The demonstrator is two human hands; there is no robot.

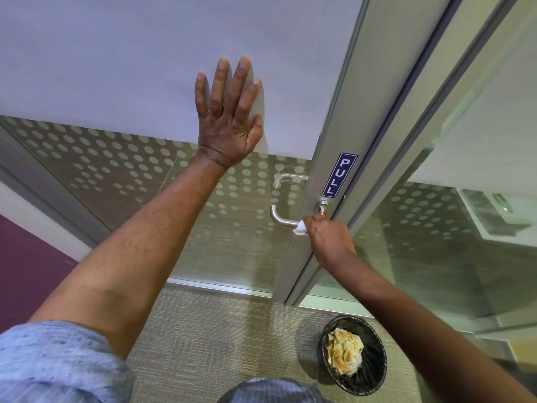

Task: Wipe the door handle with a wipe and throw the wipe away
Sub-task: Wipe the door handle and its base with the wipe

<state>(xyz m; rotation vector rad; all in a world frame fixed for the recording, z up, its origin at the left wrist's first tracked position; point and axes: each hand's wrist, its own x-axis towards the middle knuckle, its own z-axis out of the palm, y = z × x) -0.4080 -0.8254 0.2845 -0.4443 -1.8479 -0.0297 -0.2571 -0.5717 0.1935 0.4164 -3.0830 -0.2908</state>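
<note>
Left hand (228, 117) flat against the frosted glass door panel (116, 59), palm on, fingers spread wide and pointing up, holding nothing; forearm runs down to a rolled blue sleeve (58, 365) at bottom left. Right hand (327, 238) lower and to the right of the left hand, curled closed around a white wipe (300, 228), pressing it onto the metal lever door handle (280, 218). Wipe is bunched, only a small crumpled bit pokes out on the thumb side of the fist; rest hidden inside the grip. Handle is brushed steel, its bent free end sticks out left of the right hand, its round base (323, 205) sits just above the knuckles on the aluminium door stile (334, 112). Blue PULL sign (339, 174) on the stile straight above the right hand, to the lower right of the left hand. Dotted frosted pattern on the clear glass between the two hands and below the left wrist. Black mesh wastebasket (374, 370) on the carpet (218, 330) below the right forearm, well under the right hand, with crumpled yellowish-white paper (344, 354) inside. Second glass panel (465, 228) right of the right hand, other side of the stile. Cannot tell how much of the handle the wipe covers.
</note>
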